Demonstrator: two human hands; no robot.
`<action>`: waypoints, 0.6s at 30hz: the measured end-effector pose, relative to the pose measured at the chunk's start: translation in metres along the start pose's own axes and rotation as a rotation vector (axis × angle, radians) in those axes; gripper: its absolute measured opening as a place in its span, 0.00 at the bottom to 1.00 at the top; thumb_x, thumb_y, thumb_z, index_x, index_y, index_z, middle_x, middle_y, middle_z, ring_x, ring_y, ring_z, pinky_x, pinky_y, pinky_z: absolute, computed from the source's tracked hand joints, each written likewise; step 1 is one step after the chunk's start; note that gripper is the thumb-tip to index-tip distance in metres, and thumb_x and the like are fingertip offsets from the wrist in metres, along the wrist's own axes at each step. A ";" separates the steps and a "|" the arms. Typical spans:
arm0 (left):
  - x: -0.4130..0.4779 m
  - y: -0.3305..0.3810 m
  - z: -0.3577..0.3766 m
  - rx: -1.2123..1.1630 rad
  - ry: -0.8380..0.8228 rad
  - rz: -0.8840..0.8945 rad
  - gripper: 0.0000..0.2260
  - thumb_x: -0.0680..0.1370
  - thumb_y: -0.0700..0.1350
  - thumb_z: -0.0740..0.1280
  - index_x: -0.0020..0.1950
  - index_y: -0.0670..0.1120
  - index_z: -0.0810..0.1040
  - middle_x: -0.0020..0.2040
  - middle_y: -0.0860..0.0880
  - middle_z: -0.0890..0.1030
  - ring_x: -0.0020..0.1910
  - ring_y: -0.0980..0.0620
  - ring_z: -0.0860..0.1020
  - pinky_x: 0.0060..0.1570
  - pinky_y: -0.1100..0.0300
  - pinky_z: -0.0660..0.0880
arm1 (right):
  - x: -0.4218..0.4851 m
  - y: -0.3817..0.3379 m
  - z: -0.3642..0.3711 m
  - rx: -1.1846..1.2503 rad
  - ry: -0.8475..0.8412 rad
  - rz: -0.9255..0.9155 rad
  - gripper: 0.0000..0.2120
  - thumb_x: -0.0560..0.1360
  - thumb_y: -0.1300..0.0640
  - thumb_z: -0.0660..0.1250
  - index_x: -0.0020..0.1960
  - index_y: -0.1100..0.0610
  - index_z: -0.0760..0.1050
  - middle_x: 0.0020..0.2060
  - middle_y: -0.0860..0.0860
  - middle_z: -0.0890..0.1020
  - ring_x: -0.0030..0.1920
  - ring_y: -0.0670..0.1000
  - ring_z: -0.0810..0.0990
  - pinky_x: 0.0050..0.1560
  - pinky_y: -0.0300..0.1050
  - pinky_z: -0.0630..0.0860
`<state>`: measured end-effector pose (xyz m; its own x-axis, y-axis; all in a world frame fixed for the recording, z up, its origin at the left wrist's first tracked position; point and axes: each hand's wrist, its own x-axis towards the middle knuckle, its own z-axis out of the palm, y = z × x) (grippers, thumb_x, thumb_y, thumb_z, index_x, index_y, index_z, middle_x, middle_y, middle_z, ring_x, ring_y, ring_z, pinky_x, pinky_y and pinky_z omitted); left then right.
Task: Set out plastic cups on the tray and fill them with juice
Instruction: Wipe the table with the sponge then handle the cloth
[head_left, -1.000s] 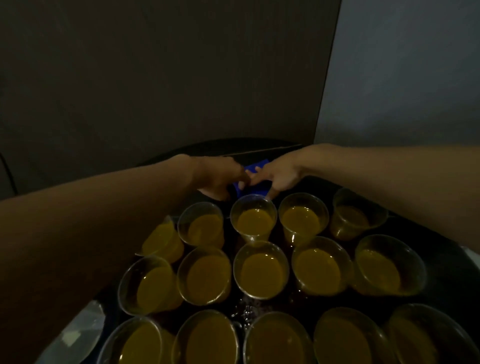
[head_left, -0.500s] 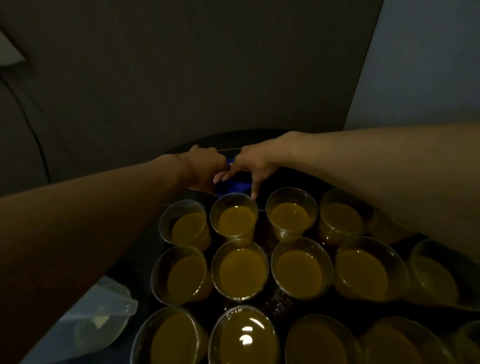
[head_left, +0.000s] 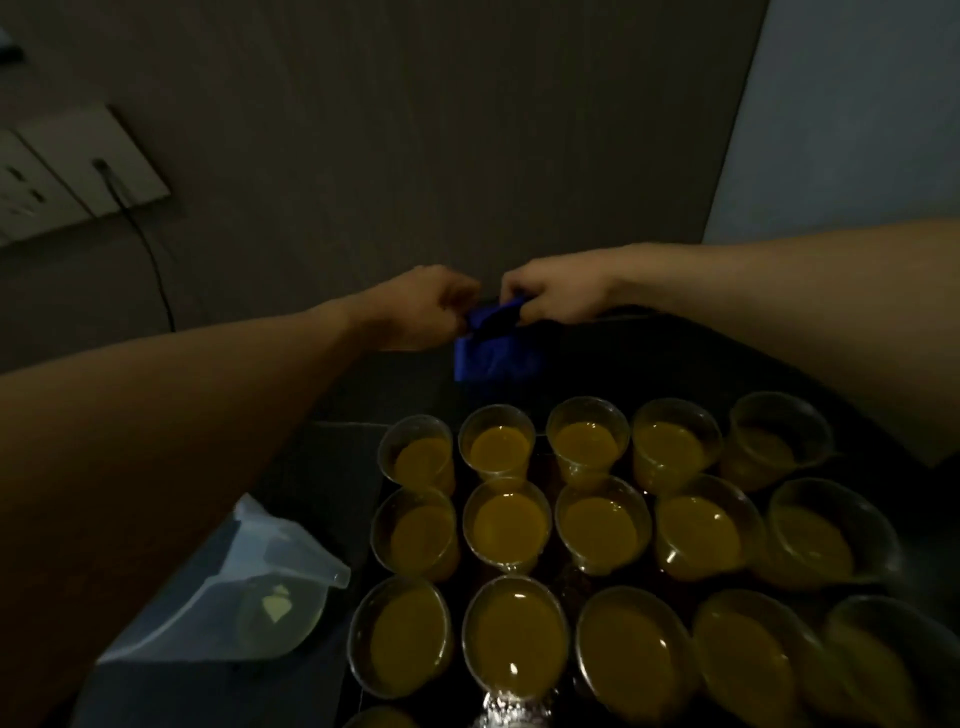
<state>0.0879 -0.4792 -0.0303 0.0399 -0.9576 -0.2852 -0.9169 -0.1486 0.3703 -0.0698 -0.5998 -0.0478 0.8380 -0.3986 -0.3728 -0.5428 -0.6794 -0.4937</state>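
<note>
Blue cloth (head_left: 491, 345), maybe a bag, too dark to tell, sits at frame centre, bunched and partly lifted off the dark table (head_left: 332, 457). Both hands are on it. Left hand (head_left: 421, 306) comes in from the left edge with its fingers curled and pinches the cloth's upper left edge. Right hand (head_left: 556, 296) comes in from the right edge, fingers curled, and grips the cloth's upper right edge. The hands are close together with a small gap between them, above the far side of the tray.

Clear plastic cups (head_left: 496, 444) fill the lower centre and lower right of the frame. They stand upright in tight rows, rims touching or nearly so. Orange-yellow juice (head_left: 597, 527) is in every cup in view, most of them filled near the rim. The top row shows five cups and the rows below run off the right and bottom edges. Dark tray (head_left: 569, 584) is under the cups and only slivers of it show between them, wet-looking near centre bottom. The cloth is just above the top row, apart from the cups.

Clear plastic jug (head_left: 249, 587) is at lower left beside the tray, tilted or lying over, I cannot tell which, with a pale residue inside. White socket panel (head_left: 62, 171) is at upper left on the grey wall (head_left: 415, 130), and a black cable (head_left: 150, 260) hangs down from it.
</note>
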 end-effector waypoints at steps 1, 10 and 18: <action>-0.011 0.010 -0.009 -0.085 0.051 -0.008 0.02 0.80 0.41 0.66 0.47 0.46 0.76 0.47 0.48 0.79 0.48 0.52 0.78 0.44 0.60 0.73 | -0.014 -0.008 -0.010 0.021 0.026 -0.012 0.07 0.83 0.58 0.63 0.54 0.46 0.74 0.52 0.49 0.78 0.51 0.49 0.80 0.46 0.42 0.73; -0.149 0.114 -0.023 -0.627 0.509 0.041 0.05 0.81 0.39 0.64 0.45 0.41 0.74 0.41 0.43 0.80 0.39 0.50 0.81 0.40 0.57 0.80 | -0.186 -0.094 -0.063 0.096 0.068 -0.110 0.09 0.83 0.58 0.62 0.56 0.51 0.80 0.49 0.51 0.85 0.50 0.49 0.84 0.54 0.46 0.78; -0.295 0.161 0.020 -0.648 0.425 0.042 0.06 0.79 0.37 0.66 0.44 0.40 0.72 0.41 0.39 0.79 0.38 0.46 0.79 0.38 0.59 0.77 | -0.299 -0.152 0.002 0.124 -0.034 -0.128 0.10 0.83 0.57 0.63 0.57 0.47 0.80 0.53 0.47 0.85 0.54 0.45 0.84 0.62 0.49 0.77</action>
<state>-0.0792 -0.2159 0.0961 0.2790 -0.9587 0.0552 -0.5114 -0.0996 0.8536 -0.2382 -0.3766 0.1375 0.8993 -0.2914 -0.3260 -0.4365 -0.6413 -0.6310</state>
